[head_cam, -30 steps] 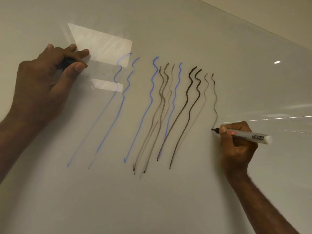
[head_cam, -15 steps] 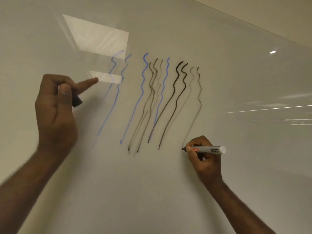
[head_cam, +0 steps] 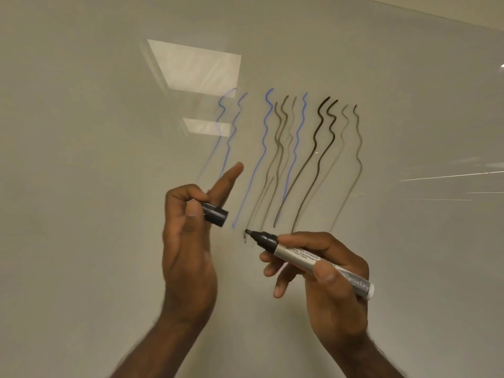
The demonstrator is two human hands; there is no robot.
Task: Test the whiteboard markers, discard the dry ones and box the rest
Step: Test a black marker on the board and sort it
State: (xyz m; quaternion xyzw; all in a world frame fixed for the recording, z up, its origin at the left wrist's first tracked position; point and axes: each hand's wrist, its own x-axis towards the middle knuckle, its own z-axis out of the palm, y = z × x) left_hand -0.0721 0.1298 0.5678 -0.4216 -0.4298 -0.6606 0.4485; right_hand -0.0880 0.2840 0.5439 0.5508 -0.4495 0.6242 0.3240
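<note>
Left hand [head_cam: 188, 257] pinches cap [head_cam: 215, 213]; right hand [head_cam: 327, 274] grips marker [head_cam: 302, 257] (uncapped).

Two bright reflections lay on the glossy surface: a large panel reflection [head_cam: 195, 67] at upper centre-left, a skewed rectangle, and a smaller strip reflection [head_cam: 207, 127] just below it. A tiny bright spot [head_cam: 502, 65] showed at the far right edge. Thin pale streaks [head_cam: 450, 175] of glare ran nearly level across the right side, one longer, with fainter ones under it. Past the slanting top edge, in the upper right corner, a plain beige wall [head_cam: 463, 9] showed.
</note>
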